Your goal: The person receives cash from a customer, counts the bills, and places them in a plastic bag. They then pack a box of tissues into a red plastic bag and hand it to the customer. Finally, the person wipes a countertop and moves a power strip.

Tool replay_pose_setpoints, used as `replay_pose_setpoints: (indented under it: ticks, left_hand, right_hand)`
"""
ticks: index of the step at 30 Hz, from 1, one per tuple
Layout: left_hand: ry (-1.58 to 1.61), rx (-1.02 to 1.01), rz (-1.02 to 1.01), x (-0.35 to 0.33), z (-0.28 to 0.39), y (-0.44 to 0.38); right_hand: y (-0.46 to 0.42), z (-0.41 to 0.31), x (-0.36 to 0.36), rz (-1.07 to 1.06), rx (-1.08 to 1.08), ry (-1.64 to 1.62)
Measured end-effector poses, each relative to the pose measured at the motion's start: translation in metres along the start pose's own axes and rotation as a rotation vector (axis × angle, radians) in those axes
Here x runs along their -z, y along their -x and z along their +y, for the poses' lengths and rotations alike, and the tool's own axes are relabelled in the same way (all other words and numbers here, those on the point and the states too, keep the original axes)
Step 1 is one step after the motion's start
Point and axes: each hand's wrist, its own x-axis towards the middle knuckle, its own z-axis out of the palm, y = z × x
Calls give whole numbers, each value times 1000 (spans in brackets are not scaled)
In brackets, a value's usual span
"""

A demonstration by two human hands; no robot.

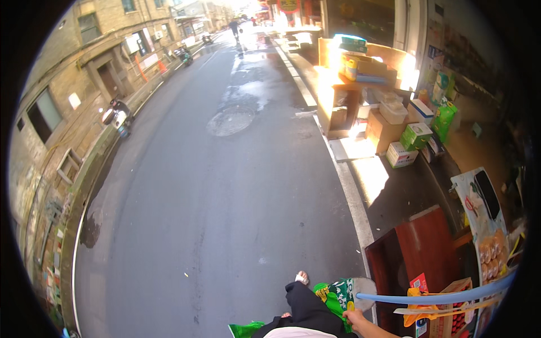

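At the bottom right my right hand [354, 317] is closed on a yellow handle at the side of a green patterned bag [338, 295]. The bag hangs beside my dark trousers [310, 306]. A pale blue bar [431, 298] crosses the view to the right, above that hand. My left hand is out of view; at the lower left of my body a second green bag [247, 329] shows in part. One foot in an open shoe [301, 277] is on the grey road [211, 211].
Stacked cardboard boxes [380, 131] and a wooden cabinet [331, 105] line the right side, with a dark red board [427, 245] nearer. A scooter [120, 116] is parked at the left kerb. A manhole cover [231, 120] lies ahead; a distant person [234, 29] is up the road.
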Motion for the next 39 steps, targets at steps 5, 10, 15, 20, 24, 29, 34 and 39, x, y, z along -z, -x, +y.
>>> replay_pose_setpoints:
  ticks: [5,10,15,20,24,29,34,39]
  left_hand:
    - [-241,6,52,10,105,-98]
    - [-484,-43,60,-5,196,-158]
    - [-707,-110,12,-52,332,-230]
    - [-786,-173,-98,-137,487,-335]
    - [-652,-324,-145,-268,623,-403]
    - [-825,-137,-219,-395,774,-470]
    - [-739,-201,-388,-605,948,-426]
    - [-767,-219,-467,-744,1022,-429]
  right_hand:
    - [-95,-103,-38,68,-143,-70]
    - [-179,-168,-17,128,-209,-214]
    - [-241,-265,32,146,-190,-409]
    - [-319,-355,93,203,-237,-617]
    - [-377,-402,142,349,-225,-753]
    - [-418,-493,254,426,-293,-825]
    - [-502,-537,364,513,-266,-978]
    - [-573,-583,496,534,-252,-981]
